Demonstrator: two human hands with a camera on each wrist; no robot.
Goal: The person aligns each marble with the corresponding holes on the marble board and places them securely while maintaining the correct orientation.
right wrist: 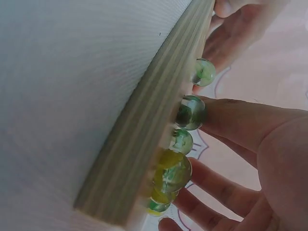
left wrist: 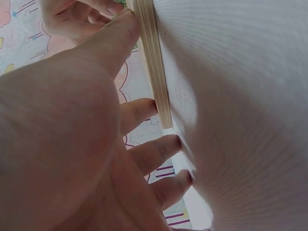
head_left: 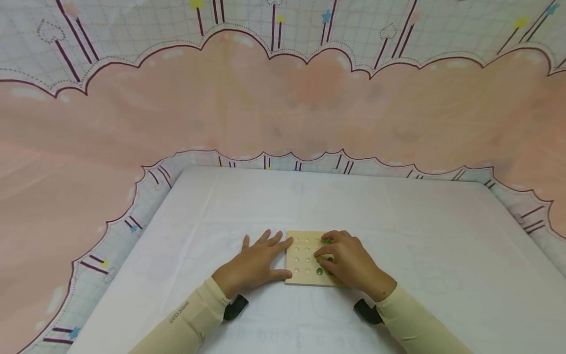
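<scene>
A square wooden board (head_left: pixel 297 279) with rows of round hollows lies on the white table. My left hand (head_left: pixel 252 265) is spread at its left side, with the thumb on the near left corner and the index fingertip at the far left. Over the board's right part, my right hand (head_left: pixel 355 263) pinches a yellow-green marble (head_left: pixel 319 258) between thumb and index finger. Nearer me, a green marble (head_left: pixel 320 271) sits in a hollow. The right wrist view shows several glass marbles along the board, among them a large yellow one (right wrist: pixel 172 171). My right palm hides part of the board.
The white tabletop (head_left: pixel 247 196) stretches around the board. Behind and beside it hangs a peach and white patterned cloth (head_left: pixel 283 108). A black wrist device (head_left: pixel 236 308) shows under my left wrist, and another (head_left: pixel 368 311) under the right.
</scene>
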